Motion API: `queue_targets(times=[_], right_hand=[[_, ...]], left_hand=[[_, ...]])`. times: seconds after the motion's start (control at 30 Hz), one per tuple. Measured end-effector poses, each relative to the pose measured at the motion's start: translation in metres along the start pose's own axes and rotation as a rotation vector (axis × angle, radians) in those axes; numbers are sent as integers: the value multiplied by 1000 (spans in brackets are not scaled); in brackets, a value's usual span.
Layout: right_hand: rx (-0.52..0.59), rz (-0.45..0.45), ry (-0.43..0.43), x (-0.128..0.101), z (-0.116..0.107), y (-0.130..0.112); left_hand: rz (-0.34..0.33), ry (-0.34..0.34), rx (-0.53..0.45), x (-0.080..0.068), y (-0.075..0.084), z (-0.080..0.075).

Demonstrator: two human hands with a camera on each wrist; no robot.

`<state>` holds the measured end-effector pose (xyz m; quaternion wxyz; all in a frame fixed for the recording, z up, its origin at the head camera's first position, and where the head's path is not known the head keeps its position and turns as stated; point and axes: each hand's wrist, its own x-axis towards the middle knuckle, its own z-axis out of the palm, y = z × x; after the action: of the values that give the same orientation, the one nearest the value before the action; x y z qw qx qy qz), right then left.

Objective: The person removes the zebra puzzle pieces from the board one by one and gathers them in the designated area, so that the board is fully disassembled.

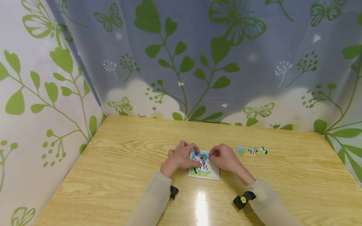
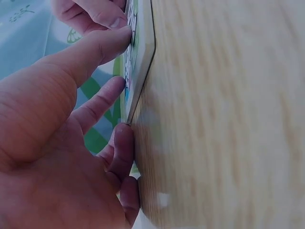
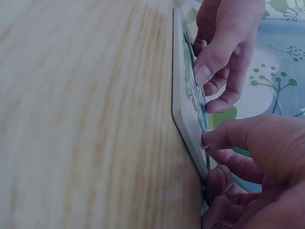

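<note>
Puzzle (image 1: 204, 168): zebra in black and white stripes, blue patch above, darker green tree, light green ground. Board (image 1: 214, 175) under it: pale cream. Loose pieces: left piece (image 1: 240, 150) blue over green; middle piece (image 1: 251, 150) black, white and blue, perhaps grey-green at one side, too small to be sure; right piece (image 1: 264, 151) black and white on green. Table (image 1: 118, 179): yellow-brown, streaky wood grain. Back curtain (image 1: 195, 59): blue-grey, white cloud shapes, green leaves and butterflies. Left curtain (image 1: 34, 125): pinkish white, green leaf print. Sleeves (image 1: 155, 199): plain beige. Right wristband (image 1: 240, 202): black, yellow dot.
</note>
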<state>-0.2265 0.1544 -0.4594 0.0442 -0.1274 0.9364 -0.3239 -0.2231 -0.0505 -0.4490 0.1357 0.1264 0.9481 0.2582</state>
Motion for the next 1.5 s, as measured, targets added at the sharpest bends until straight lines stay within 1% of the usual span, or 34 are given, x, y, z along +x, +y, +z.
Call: queue_targets(times=[0.23,0.47,0.6,0.8,1.1,1.3,1.5], right_hand=[[28,1,-17,0,-1,1],[126,4,-57,0,-3,4],[153,6,-62,-2,-5,6],[206,49,-56,-4,-4,7],[228,101,-32,-4,-2,5],[245,87,-25,-5,-5,6],[277,40,-33,-10,-10,14]], left_hand=[[-11,-4,-1,-1,3,0],[-16,-5,-2,0,2,-1],[-18,-6,3,0,2,0],[-17,-9,8,1,1,0],[-9,-9,13,1,1,-1],[-10,-8,19,2,1,-1],[-18,-11,25,3,0,1]])
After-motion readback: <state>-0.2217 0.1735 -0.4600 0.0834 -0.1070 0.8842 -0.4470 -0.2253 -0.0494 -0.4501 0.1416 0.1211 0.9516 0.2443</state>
